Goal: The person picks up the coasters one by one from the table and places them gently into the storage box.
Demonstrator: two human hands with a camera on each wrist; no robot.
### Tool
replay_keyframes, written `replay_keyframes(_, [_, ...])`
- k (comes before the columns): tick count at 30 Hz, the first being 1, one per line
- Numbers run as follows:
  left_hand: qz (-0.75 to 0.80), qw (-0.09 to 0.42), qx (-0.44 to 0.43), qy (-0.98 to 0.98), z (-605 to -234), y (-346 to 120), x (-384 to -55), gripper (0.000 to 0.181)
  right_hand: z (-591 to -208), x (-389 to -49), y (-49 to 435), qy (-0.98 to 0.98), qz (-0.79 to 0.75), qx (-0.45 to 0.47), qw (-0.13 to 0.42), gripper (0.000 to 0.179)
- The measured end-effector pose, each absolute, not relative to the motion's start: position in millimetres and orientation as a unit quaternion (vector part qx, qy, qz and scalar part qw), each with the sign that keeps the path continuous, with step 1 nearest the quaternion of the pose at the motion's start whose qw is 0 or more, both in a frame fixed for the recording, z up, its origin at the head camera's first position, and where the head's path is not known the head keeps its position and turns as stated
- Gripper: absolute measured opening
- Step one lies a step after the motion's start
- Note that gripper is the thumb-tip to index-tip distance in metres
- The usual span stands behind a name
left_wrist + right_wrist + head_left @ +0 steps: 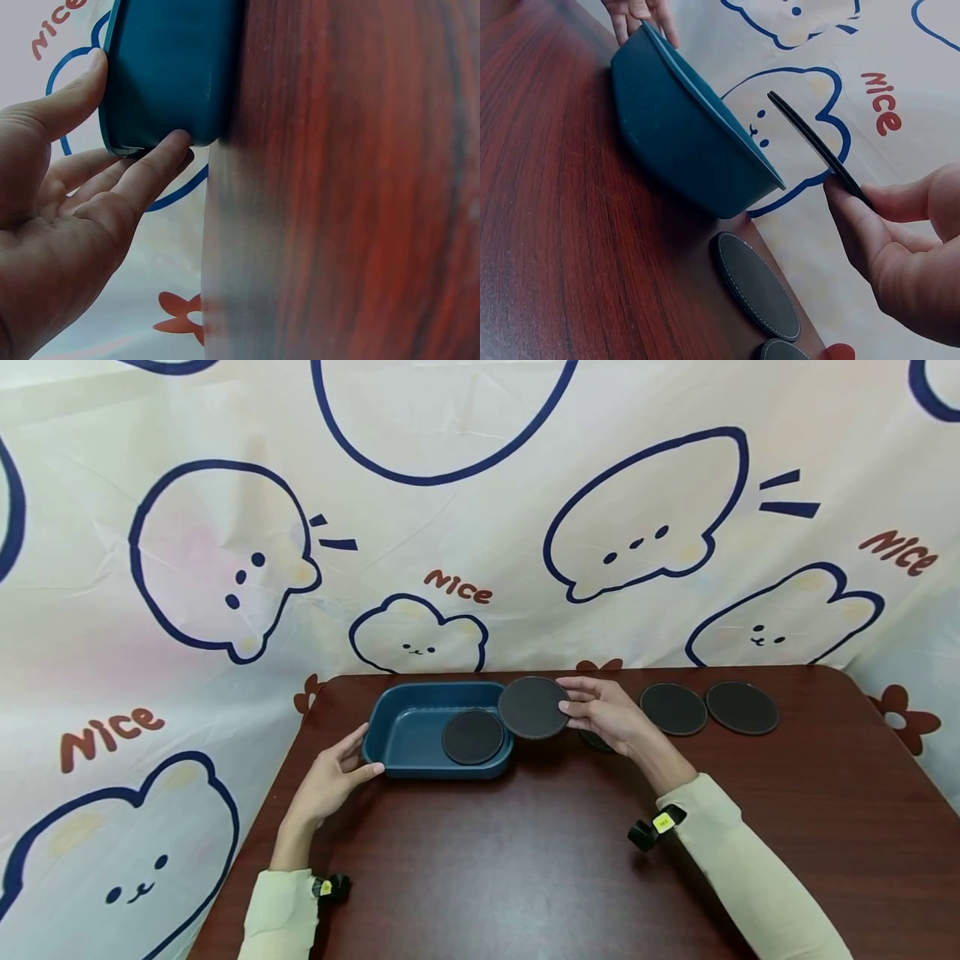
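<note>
A blue rectangular tub [405, 772] stands at the back left of the table. My left hand [333, 777] holds its left end, the thumb on the rim and the fingers against the end wall in the left wrist view. One round black coaster [472, 737] lies inside the tub, in its right half. My right hand [600, 710] pinches another black coaster [532, 707] by its right edge, between thumb and fingers. That coaster is raised above the table and overlaps the tub's right rim in the head view. In the right wrist view it appears thin and tilted, apart from the tub [682, 142].
Two black coasters, a left one [673, 709] and a right one [742, 707], lie side by side at the back right. Another coaster [595, 742] is mostly hidden under my right hand. Behind the dark wooden table [510, 860] hangs a printed cloth [510, 527].
</note>
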State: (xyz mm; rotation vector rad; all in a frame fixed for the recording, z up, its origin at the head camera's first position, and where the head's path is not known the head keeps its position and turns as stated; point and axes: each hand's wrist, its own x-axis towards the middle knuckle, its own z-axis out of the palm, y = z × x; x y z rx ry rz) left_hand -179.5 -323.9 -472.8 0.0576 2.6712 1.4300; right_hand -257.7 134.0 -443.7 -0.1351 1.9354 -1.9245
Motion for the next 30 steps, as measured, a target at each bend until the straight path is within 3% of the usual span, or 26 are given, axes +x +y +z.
replay_keyframes(30, [0.476,0.056,0.017,0.877,-472.8,-323.9,-178.1,0.080,-445.7,-257.1,92.1,0.666,-0.713,-0.049,0.214,0.055])
